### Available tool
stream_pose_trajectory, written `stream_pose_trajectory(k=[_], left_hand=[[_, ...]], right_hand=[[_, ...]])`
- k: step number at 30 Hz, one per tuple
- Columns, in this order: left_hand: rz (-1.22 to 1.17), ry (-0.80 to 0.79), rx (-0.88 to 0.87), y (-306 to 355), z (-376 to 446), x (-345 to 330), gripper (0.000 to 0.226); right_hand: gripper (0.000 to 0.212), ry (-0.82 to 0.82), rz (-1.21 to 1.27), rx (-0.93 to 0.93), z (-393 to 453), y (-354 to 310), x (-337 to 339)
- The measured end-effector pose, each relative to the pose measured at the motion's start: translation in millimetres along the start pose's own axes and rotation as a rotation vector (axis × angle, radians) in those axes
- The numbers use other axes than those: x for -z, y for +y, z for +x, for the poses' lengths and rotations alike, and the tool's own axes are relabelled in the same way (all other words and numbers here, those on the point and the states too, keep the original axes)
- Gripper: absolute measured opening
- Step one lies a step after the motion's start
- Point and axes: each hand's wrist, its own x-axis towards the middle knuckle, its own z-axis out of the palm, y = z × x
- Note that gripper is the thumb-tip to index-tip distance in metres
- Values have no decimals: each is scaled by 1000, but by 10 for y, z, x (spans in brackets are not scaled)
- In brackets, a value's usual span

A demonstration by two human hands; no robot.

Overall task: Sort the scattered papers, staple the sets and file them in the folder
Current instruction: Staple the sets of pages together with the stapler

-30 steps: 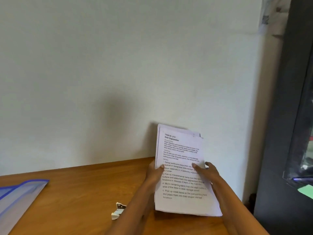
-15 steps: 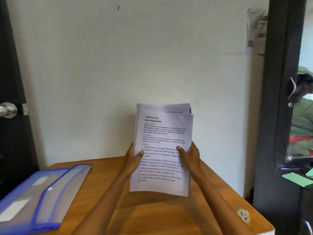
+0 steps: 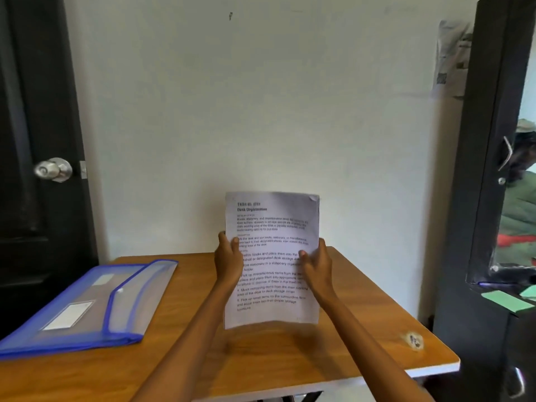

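Squared up since 0.5 s ago, the stack of papers [image 3: 272,256] now shows flush top edges where offset sheets were seen, and is held upright above the wooden desk [image 3: 362,329], at 12 o'clock from the wearer. Its left edge is pinched by the left hand [image 3: 229,256] and its right edge by the right hand [image 3: 316,264], thumbs clamped on the printed front, the other fingers hidden behind. A blue folder [image 3: 87,309] is seen lying at 9 o'clock, well apart from the stack. No stapler is visible. The sheets are judged light, limp and slippery against 1 another, best gripped at both side edges near mid-height.
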Motion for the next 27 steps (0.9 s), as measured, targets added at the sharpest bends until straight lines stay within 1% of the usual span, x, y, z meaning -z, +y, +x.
stream_pose_trajectory(k=[4, 6, 9, 12, 13, 15, 16, 17, 18, 19, 21, 22, 24, 25, 27], left_hand=[[0, 56, -44, 166, 61, 88, 25], [-4, 55, -6, 12, -42, 98, 26], [43, -4, 149, -448, -319, 82, 27], [156, -105, 243, -738, -371, 113, 26], [215, -114, 276, -781, -312, 166, 24], [385, -104, 369, -889, -182, 321, 18], [478, -103, 412, -986, -127, 399, 15], [561, -119, 455, -1087, -94, 475, 15], [637, -146, 503, -1185, -74, 530, 17], [701, -167, 547, -1260, -75, 575, 18], [756, -166, 595, -1376, -54, 607, 24], [766, -163, 597, -1402, -31, 593, 29], [790, -160, 577, -1406, 13, 560, 33], [798, -163, 568, -1395, 24, 530, 34], [811, -200, 556, -1374, 28, 433, 29]], right_hand=[[26, 41, -23, 47, 140, -185, -28], [29, 14, -30, -3, 35, -58, -62], [25, -123, -129, -99, -333, 281, -150], [16, -195, -206, -99, -359, 438, -195], [14, -263, -187, -93, -297, 417, -208], [11, -507, -141, -133, -189, 377, -274], [11, -616, -185, -170, -176, 394, -326], [14, -661, -304, -184, -177, 476, -393], [17, -641, -433, -183, -177, 574, -455], [19, -580, -545, -157, -185, 659, -505], [26, -506, -702, -84, -156, 839, -571], [33, -521, -768, -59, -126, 914, -584], [45, -617, -905, -23, -59, 1030, -638], [47, -652, -936, -7, -33, 1082, -660], [41, -661, -929, 39, 13, 1216, -699]])
